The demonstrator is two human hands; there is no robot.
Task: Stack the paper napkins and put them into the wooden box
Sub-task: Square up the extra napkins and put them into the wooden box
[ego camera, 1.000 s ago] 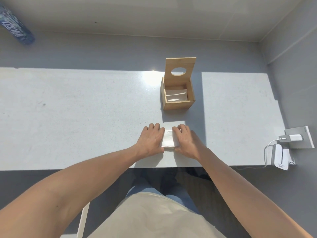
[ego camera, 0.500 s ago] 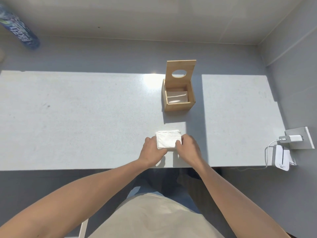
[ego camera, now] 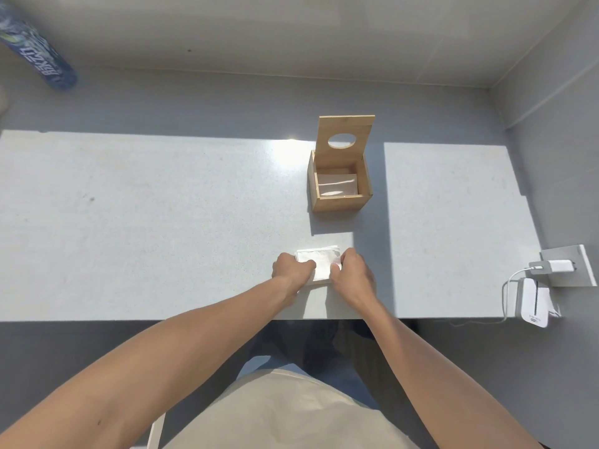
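A small stack of white paper napkins (ego camera: 321, 262) lies near the front edge of the pale grey table (ego camera: 162, 222). My left hand (ego camera: 290, 267) grips the stack's left side with the thumb on top. My right hand (ego camera: 351, 272) grips its right side the same way. Farther back stands the wooden box (ego camera: 340, 202), its lid with a round hole tipped up and open. White napkins (ego camera: 337, 186) lie inside the box.
A white charger and cable (ego camera: 551, 265) plug into a socket block at the right edge, with a white device (ego camera: 533, 306) below it. A blue printed cylinder (ego camera: 35, 56) lies on the floor at far left.
Both hands slid from lying over the napkins to gripping the stack at its sides. The stack now shows between them, thumbs on top.
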